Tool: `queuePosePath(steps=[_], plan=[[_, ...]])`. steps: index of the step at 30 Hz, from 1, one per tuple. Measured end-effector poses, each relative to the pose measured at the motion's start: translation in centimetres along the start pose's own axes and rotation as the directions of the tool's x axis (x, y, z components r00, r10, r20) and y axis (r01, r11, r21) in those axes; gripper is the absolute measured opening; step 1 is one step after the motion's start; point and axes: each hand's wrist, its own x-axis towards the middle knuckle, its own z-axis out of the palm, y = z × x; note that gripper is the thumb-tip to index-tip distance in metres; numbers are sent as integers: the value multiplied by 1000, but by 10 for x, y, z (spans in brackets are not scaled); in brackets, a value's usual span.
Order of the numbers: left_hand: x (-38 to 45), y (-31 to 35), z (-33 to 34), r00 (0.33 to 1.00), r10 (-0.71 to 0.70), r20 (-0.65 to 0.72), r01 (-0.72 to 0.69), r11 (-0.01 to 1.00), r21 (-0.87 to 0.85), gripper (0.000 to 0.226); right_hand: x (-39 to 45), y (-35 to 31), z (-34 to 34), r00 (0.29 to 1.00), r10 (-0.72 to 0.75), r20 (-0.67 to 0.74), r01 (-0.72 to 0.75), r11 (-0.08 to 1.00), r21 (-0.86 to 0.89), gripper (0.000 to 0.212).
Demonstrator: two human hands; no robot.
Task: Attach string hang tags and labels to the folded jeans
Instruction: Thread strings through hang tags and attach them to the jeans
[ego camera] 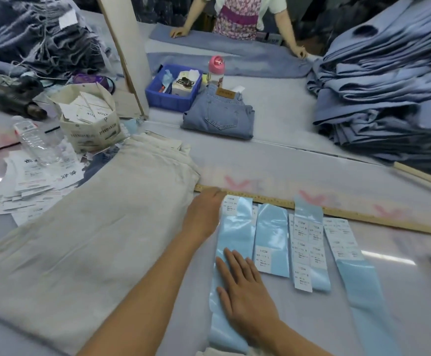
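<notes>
Several pale-blue backing strips carrying white printed labels [308, 242] lie side by side on the table, below a wooden ruler [342, 213]. My right hand [244, 291] lies flat, fingers straight, on the leftmost strip [235, 235]. My left hand [204, 211] rests at that strip's top left edge, its fingertips beside a white label [231, 205] and touching the ruler. A folded pair of blue jeans [219, 116] sits farther back in the middle. Cream folded trousers [93, 227] lie at my left.
A paper bag of hang tags [91, 119], loose tags [29, 186] and a plastic bottle [37, 142] are at the left. Behind stand a blue bin [173, 86] and a pink-lidded bottle [215, 70]. A denim stack [389, 86] fills the right. Another person [237, 16] works opposite.
</notes>
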Motion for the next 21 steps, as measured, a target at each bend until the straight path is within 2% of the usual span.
queuePosePath(steps=[3,7,9,12,14,16,18,21], plan=[[74,-21,17,956,139,259,-207,944,256,46,0,1,1,998,5,-58,-5,1000,13,61],[99,-52,20,886,234,400,-391,840,376,24,3,7,5,992,-7,-124,8,1000,10,61],[102,-65,18,873,262,412,-452,751,481,24,2,7,6,992,-16,-127,18,1000,8,61],[105,-69,12,854,331,401,-511,681,525,24,3,7,5,992,-15,-125,18,1000,21,62],[106,-68,5,851,395,346,-524,681,511,28,3,6,5,993,-12,-121,15,999,30,61],[106,-67,-1,850,440,289,-526,683,507,20,2,6,5,994,-8,-112,13,999,45,61],[104,-61,-7,840,460,286,-541,674,503,15,2,6,6,995,-14,-104,20,998,59,61],[109,-45,-12,847,431,311,-530,726,438,19,2,7,6,996,-12,-94,18,997,70,62]])
